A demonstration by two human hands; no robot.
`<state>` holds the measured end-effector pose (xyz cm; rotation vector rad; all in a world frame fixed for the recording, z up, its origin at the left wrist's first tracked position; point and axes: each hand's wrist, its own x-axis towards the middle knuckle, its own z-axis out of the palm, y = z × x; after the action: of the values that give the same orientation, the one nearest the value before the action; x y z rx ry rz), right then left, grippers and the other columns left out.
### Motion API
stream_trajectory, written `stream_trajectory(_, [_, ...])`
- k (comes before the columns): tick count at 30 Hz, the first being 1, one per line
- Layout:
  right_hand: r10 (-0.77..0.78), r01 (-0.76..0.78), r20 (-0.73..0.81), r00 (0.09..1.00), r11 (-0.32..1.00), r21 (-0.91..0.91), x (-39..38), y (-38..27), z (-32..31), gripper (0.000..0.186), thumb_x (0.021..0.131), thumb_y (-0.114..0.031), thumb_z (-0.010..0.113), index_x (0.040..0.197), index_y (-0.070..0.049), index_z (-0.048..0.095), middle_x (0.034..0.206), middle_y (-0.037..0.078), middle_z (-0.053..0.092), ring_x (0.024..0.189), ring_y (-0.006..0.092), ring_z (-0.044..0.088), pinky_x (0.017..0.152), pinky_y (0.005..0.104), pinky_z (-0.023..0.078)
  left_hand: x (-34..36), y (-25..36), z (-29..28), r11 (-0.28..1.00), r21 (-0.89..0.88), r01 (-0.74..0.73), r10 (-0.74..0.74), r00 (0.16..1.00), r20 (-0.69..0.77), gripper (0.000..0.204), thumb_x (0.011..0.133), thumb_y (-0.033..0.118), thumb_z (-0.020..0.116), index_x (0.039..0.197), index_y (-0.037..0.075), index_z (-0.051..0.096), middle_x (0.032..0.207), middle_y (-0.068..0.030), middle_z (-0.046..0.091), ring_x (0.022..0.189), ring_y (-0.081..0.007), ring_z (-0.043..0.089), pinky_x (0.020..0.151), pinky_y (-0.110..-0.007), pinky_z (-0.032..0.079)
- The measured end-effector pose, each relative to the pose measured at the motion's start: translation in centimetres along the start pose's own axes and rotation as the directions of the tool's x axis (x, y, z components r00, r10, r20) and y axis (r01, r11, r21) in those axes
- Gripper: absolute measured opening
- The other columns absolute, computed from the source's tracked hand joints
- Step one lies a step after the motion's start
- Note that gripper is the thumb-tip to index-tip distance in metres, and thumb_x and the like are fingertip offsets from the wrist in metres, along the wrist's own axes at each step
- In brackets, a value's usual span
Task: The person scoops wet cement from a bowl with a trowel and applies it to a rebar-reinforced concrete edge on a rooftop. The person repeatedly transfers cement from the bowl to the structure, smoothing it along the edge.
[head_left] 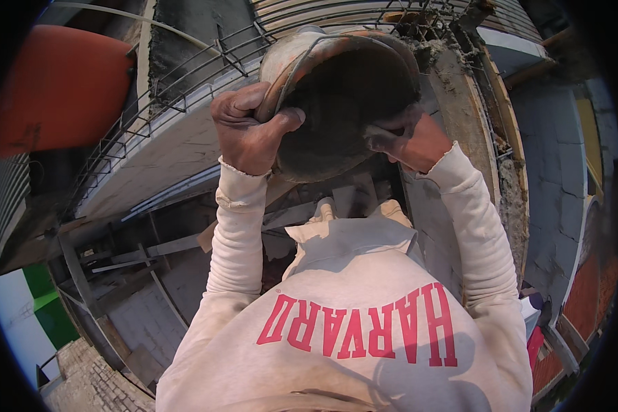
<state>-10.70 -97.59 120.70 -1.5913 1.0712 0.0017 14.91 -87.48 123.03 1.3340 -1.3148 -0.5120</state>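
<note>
A worn, cement-stained bucket (272, 66) is held out in front of me at the top middle, tilted so its dark mouth faces me. A wire handle lies along its upper rim. My left hand (251, 129) is closed around the rim on the left side, thumb over the edge. At the right side, my right hand (412, 139) grips the bucket's edge, its fingers partly in shadow. How much the bucket holds cannot be made out in the dark interior.
Rebar (178, 79) runs along a pale block wall (154, 137) on the left. A large orange container (65, 89) stands at the far left. Rough concrete with timber edging (505, 103) is on the right. Boards and posts (82, 275) lie lower down at left.
</note>
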Motion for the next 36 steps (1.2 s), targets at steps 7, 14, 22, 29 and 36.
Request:
stream_trajectory(7, [-0.068,0.083,-0.052,0.996,0.902,0.423,-1.8,2.0,4.2,0.031,0.091,-0.027,0.073,0.104,0.001,0.077,0.068,0.006,0.065,0.048,0.0115,0.055,0.046,0.0270,0.046,-2.0,-2.3,3.2,0.946,-0.289,0.149,-0.229,0.936,-0.266,0.014,0.070,0.000,0.074,0.083,-0.005,0.075,0.066,0.0028,0.062,0.062,-0.0070,0.052,0.061,-0.023,0.043])
stream_trajectory(14, [-0.083,0.172,-0.189,0.978,0.836,0.522,-4.8,4.5,-1.4,0.042,0.097,-0.025,0.069,0.128,0.004,0.069,0.074,0.008,0.067,0.050,0.0106,0.056,0.047,0.0237,0.044,-6.7,-9.1,5.5,0.842,-0.474,0.257,-0.481,0.755,-0.445,0.007,0.076,-0.001,0.072,0.082,-0.004,0.074,0.074,0.0027,0.065,0.069,-0.0052,0.055,0.068,-0.021,0.045])
stream_trajectory(22, [-0.086,0.181,-0.681,0.727,0.981,0.070,-3.2,5.6,-13.2,0.038,0.094,-0.025,0.068,0.123,-0.001,0.074,0.078,0.011,0.071,0.053,0.0149,0.062,0.051,0.0268,0.050,-16.1,-12.4,1.5,0.815,-0.382,0.436,-0.580,0.600,-0.551,0.003,0.075,0.000,0.069,0.072,-0.002,0.068,0.069,0.0051,0.058,0.066,-0.0050,0.048,0.064,-0.023,0.040])
stream_trajectory(29, [-0.457,-0.350,-0.819,0.348,0.747,-0.565,3.1,3.7,-12.2,0.039,0.083,-0.029,0.075,0.118,-0.012,0.078,0.097,0.022,0.076,0.090,0.0398,0.075,0.080,0.0409,0.060,-23.0,-13.1,-1.3,0.780,-0.385,0.494,-0.615,0.492,-0.616,0.005,0.074,-0.002,0.068,0.077,-0.004,0.070,0.076,0.0024,0.064,0.070,-0.0067,0.053,0.067,-0.024,0.043])
stream_trajectory(36, [0.100,0.322,-0.607,0.789,0.773,0.546,4.4,3.1,-1.3,0.030,0.090,-0.025,0.076,0.104,0.000,0.070,0.067,0.007,0.061,0.050,0.0143,0.058,0.041,0.0275,0.042,-26.1,-13.0,-2.9,0.758,-0.360,0.543,-0.594,0.350,-0.724,0.006,0.074,-0.005,0.067,0.078,-0.006,0.072,0.078,0.0012,0.066,0.070,-0.0074,0.054,0.069,-0.024,0.045])
